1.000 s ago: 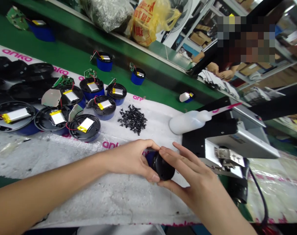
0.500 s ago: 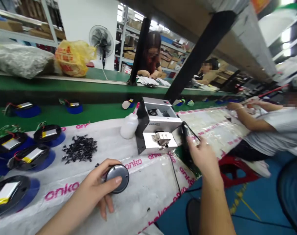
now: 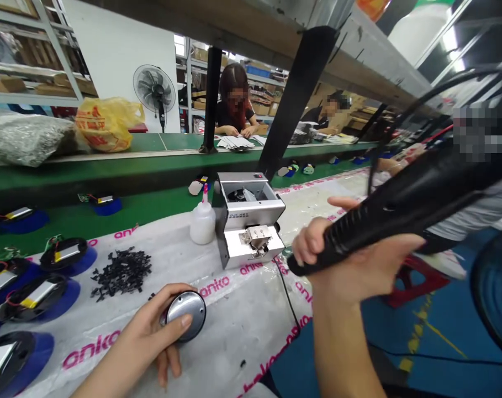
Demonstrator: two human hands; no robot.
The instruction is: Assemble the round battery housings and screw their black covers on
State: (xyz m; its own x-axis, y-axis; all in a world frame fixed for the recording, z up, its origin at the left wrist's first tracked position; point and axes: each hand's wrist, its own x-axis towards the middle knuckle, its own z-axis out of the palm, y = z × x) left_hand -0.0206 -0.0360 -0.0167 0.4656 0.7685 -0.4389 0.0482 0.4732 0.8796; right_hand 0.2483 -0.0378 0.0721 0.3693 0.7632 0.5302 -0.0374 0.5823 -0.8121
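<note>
My left hand [image 3: 162, 326] is closed around a round black disc part [image 3: 195, 315], its shiny face up with small holes near the rim. The thumb lies across that face, just above the covered bench. On the right, my right hand [image 3: 345, 265] is raised and grips a black electric screwdriver [image 3: 383, 199], with a ribbed section and a cable [image 3: 403, 116]. The tool slants from upper right down to the left; its tip detail cannot be made out. Between the hands and farther back stands a silver screw feeder [image 3: 251, 221].
A white squeeze bottle [image 3: 203, 224] stands beside the feeder. Small black pieces [image 3: 122, 271] lie heaped at left, near several blue-and-black round housings [image 3: 43, 298] with batteries. A dark post [image 3: 296, 94] rises behind. A co-worker's sleeve [image 3: 453, 215] shows at right.
My right hand has lifted the electric screwdriver from beside the feeder, bringing it up and nearer to the camera. My left hand keeps the disc, and the view has shifted slightly right.
</note>
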